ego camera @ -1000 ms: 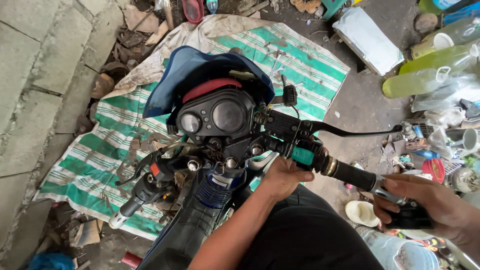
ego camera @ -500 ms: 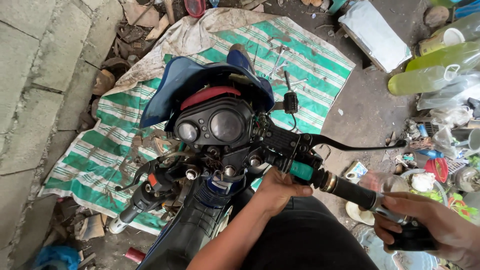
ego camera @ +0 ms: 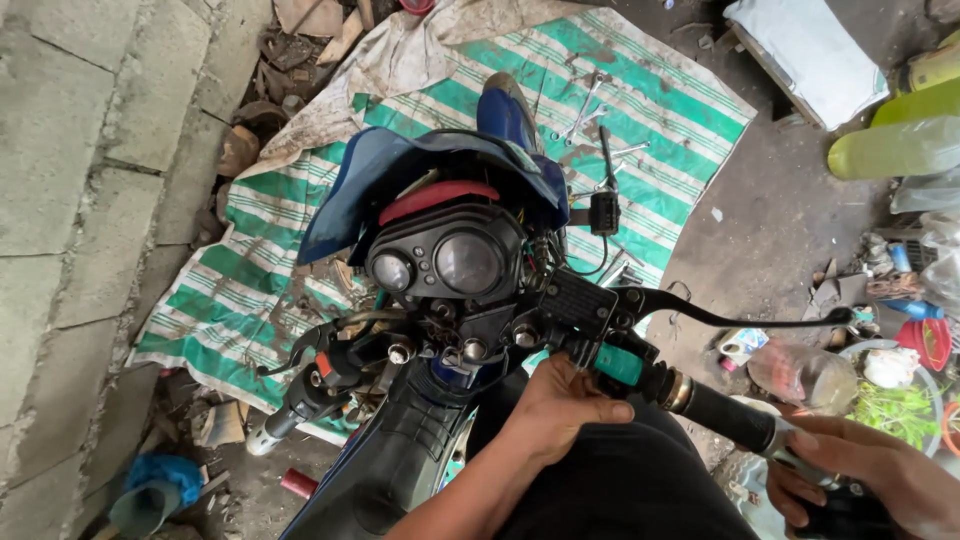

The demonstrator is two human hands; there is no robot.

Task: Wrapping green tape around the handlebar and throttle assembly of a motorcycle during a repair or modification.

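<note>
Handlebar [ego camera: 700, 405]: black, teal collar, slants down-right; brake lever [ego camera: 740, 318] above, black, juts right.

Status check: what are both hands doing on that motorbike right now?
Left hand at the switch housing. Right hand wrapped on the throttle grip. Brake lever untouched.

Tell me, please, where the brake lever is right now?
In the head view the brake lever juts right from the handlebar, just above the black grip held by the right hand, with the left hand beside its base.
</note>
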